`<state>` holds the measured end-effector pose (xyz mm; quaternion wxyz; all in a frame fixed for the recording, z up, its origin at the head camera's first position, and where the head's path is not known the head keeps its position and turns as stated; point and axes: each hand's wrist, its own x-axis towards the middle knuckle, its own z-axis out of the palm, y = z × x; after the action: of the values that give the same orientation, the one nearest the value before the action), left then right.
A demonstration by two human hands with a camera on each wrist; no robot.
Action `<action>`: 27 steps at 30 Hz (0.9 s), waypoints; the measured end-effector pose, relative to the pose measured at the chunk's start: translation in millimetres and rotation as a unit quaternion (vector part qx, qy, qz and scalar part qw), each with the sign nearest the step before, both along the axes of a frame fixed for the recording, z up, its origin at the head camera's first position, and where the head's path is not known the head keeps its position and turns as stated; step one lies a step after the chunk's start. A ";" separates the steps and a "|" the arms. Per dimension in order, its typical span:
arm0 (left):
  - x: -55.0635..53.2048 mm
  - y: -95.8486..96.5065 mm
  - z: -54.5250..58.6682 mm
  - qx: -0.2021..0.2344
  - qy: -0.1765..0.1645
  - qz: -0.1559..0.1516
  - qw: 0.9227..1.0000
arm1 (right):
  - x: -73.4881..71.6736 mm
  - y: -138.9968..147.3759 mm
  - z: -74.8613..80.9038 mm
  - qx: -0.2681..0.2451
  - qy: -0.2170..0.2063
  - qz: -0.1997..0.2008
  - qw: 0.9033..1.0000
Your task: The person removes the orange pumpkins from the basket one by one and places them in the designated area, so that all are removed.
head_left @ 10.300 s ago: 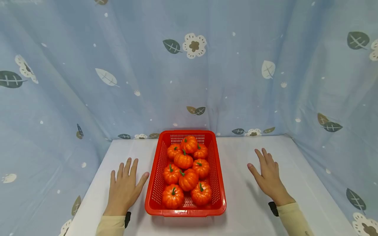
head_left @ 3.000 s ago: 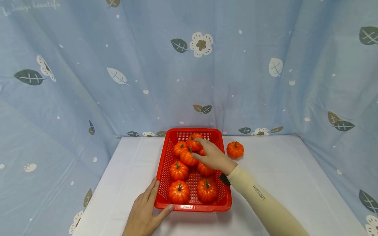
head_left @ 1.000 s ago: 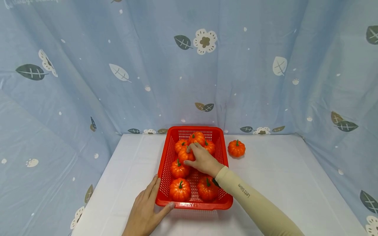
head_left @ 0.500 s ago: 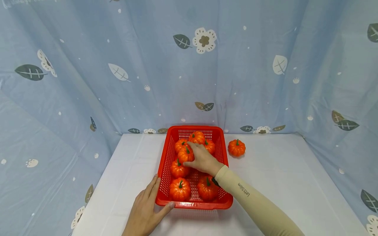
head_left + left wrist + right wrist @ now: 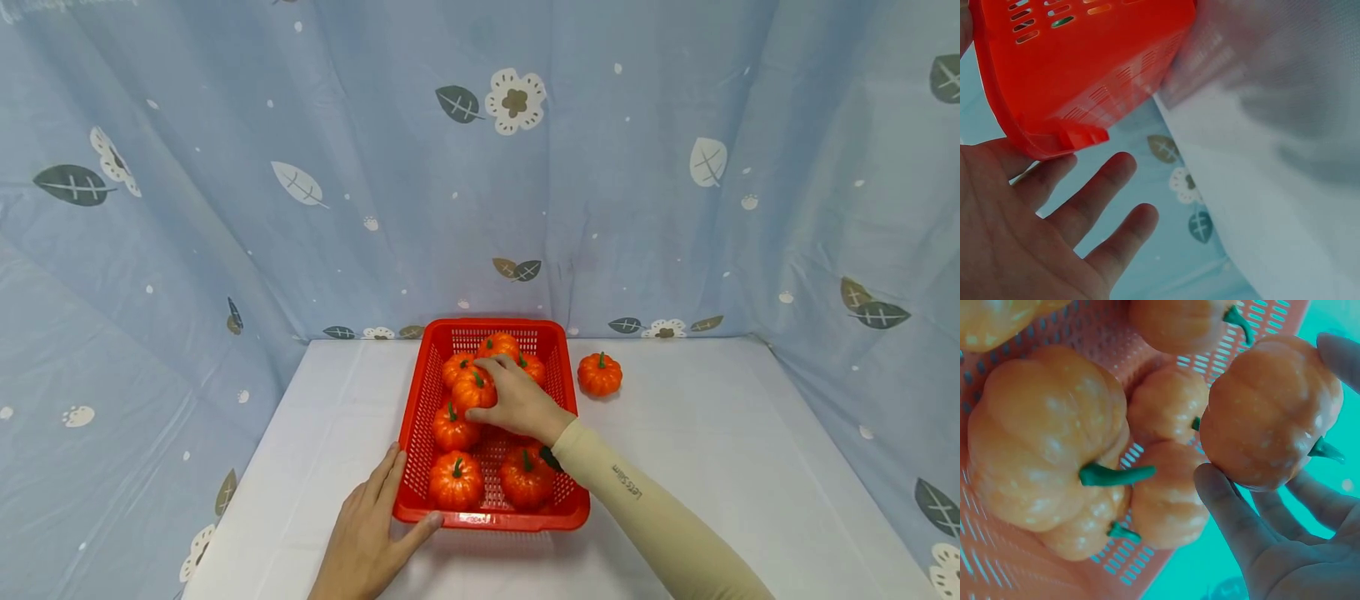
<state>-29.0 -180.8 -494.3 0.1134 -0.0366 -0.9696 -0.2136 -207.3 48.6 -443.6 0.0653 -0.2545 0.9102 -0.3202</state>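
In the head view my right hand (image 5: pixel 521 404) holds a small orange pumpkin (image 5: pixel 474 390) with a green stem, over the middle of the red plastic basket (image 5: pixel 495 522). The right wrist view has this pumpkin (image 5: pixel 1266 412) between the thumb and fingers, above other pumpkins (image 5: pixel 1047 437) in the basket. My left hand (image 5: pixel 366 532) touches the basket's near left corner, its thumb at the front rim and its fingers along the left side. In the left wrist view the fingers (image 5: pixel 1094 197) are spread and fairly straight beside the rim.
One pumpkin (image 5: pixel 599 374) stands on the white table (image 5: pixel 712 450), right of the basket. Several more lie inside, among them a near left one (image 5: pixel 457 481) and a near right one (image 5: pixel 527 477). A blue patterned curtain (image 5: pixel 405 208) hangs behind and at the sides.
Since ten seconds ago, one pumpkin has come to stand right of the basket, and both hands have moved to the basket. Over the last second my right hand has lifted its pumpkin slightly.
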 end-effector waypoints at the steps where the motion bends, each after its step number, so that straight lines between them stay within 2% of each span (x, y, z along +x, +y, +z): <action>1: 0.0 0.0 0.0 0.000 0.001 0.000 1.000 | 0.7 1.8 1.7 -0.006 0.002 -0.002 1.000; 11: -0.7 1.4 1.4 -0.002 0.003 0.000 1.000 | 9.3 27.3 14.7 -0.041 0.058 -0.014 0.997; 21: -1.0 2.4 2.5 -0.001 -0.011 0.005 1.000 | 15.1 53.9 16.5 -0.093 0.091 -0.030 0.991; 27: 0.1 0.8 1.0 0.000 -0.005 0.003 1.000 | 15.5 70.6 16.4 -0.120 0.118 -0.051 0.985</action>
<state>-28.9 -180.0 -493.3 0.1094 -0.0324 -0.9702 -0.2137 -191.7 119.3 -427.2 -0.0895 -0.2496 0.8784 -0.3975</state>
